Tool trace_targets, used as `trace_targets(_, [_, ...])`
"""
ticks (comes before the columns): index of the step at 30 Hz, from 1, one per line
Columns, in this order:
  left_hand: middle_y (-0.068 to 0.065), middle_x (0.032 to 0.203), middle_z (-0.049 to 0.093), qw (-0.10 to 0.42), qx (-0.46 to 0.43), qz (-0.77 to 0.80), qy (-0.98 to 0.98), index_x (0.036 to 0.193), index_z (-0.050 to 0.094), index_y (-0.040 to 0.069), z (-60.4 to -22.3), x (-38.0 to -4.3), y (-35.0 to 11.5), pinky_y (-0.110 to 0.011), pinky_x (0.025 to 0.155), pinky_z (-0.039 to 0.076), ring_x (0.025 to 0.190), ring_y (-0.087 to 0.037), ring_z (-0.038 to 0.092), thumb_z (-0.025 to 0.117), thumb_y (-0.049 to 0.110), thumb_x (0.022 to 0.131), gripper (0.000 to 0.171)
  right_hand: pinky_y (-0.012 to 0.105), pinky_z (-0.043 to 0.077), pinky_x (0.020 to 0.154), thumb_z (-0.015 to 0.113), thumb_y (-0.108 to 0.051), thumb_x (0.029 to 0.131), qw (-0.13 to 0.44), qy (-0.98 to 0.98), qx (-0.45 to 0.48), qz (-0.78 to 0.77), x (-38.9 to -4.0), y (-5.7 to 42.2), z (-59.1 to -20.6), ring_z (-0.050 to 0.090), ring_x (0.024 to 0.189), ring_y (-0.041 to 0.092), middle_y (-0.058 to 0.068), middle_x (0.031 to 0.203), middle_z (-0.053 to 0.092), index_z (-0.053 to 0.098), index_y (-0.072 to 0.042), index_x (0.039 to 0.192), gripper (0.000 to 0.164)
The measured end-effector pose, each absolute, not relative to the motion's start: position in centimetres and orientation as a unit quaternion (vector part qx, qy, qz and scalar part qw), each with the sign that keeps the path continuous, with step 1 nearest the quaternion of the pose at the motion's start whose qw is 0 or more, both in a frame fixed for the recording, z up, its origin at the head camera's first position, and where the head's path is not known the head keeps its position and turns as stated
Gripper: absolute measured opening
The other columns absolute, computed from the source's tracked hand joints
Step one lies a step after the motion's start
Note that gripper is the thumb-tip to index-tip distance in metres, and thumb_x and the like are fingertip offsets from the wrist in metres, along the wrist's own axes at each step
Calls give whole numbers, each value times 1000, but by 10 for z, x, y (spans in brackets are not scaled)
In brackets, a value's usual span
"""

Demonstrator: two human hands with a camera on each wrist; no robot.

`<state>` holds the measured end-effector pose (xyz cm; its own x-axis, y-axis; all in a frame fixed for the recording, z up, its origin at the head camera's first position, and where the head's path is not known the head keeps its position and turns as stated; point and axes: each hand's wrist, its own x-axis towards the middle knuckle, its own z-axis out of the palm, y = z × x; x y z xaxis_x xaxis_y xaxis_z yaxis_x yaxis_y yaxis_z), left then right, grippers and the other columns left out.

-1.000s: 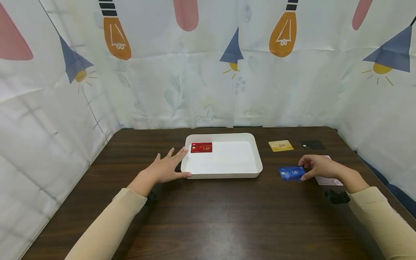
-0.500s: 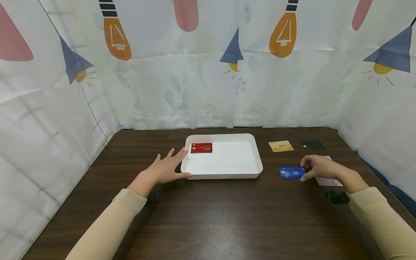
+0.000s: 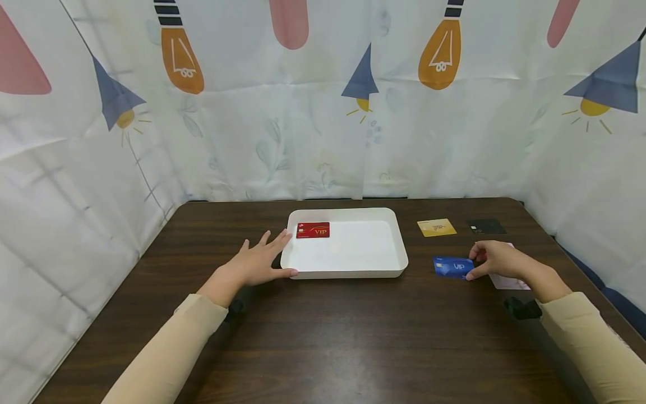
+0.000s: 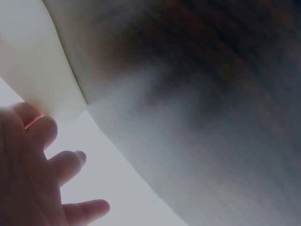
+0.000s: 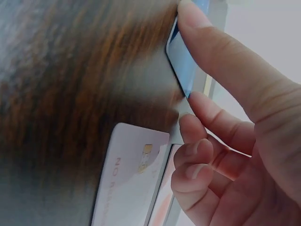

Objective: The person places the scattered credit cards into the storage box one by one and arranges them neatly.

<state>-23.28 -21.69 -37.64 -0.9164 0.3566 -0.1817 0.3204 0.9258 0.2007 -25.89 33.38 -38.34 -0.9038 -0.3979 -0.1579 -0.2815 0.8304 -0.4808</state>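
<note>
A blue VIP card (image 3: 451, 267) is pinched by my right hand (image 3: 497, 261) between thumb and fingertips at its right edge. In the right wrist view the card (image 5: 182, 61) appears tilted, with its far end cut off by the frame. A pale pink card (image 3: 508, 281) lies partly hidden beneath that hand. My left hand (image 3: 254, 262) rests with spread fingers against the left side of a white tray (image 3: 348, 274). Inside the tray, toward its back left, lies a red VIP card (image 3: 313, 230). The left wrist view shows loosely bent fingers (image 4: 68, 167) by the tray's wall.
A gold card (image 3: 436, 227) and a black card (image 3: 487, 226) lie behind the right hand on the dark wooden table (image 3: 343, 336). Patterned white curtain (image 3: 323, 140) encloses the table at the back and sides.
The blue card has turned slightly and risen a little in the right hand's pinch. The right fingertips have shifted slightly rightward. My left hand and the tray stay put.
</note>
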Motion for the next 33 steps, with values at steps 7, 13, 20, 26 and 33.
trace_targets(7, [-10, 170, 16, 106, 172, 90, 975, 166, 19, 15, -377, -233, -217, -77, 113, 8, 154, -44, 13, 60, 71, 91, 102, 47, 53, 81, 92, -24, 78, 132, 950, -163, -231, -260, 332, -383, 58, 89, 29, 13, 96, 62, 61, 7, 101, 50])
trace_targets(13, [-10, 170, 16, 107, 173, 88, 975, 166, 18, 15, -376, -233, -218, -77, 113, 8, 154, -44, 12, 61, 71, 91, 103, 40, 49, 76, 90, -22, 80, 140, 946, -147, -251, -261, 331, -384, 53, 86, 26, 11, 92, 57, 58, 9, 104, 51])
trace_targets(20, [-10, 171, 15, 106, 174, 88, 975, 166, 18, 16, -378, -234, -219, -78, 113, 8, 154, -44, 12, 61, 72, 90, 104, 30, 46, 71, 87, -16, 84, 156, 932, -132, -299, -262, 332, -384, 52, 85, 23, 7, 90, 56, 56, 9, 106, 46])
trace_targets(26, [-10, 170, 16, 104, 174, 90, 975, 166, 19, 15, -377, -234, -218, -78, 112, 8, 154, -44, 12, 62, 71, 90, 103, 30, 51, 65, 81, -13, 89, 179, 915, -108, -346, -263, 335, -382, 55, 78, 21, 6, 87, 59, 52, 7, 108, 40])
trace_targets(33, [-9, 171, 15, 108, 173, 88, 975, 166, 18, 16, -378, -234, -218, -77, 113, 8, 154, -43, 11, 61, 71, 90, 103, 34, 61, 70, 70, -7, 97, 204, 881, -75, -420, -264, 343, -382, 65, 80, 22, 8, 92, 66, 51, 10, 115, 31])
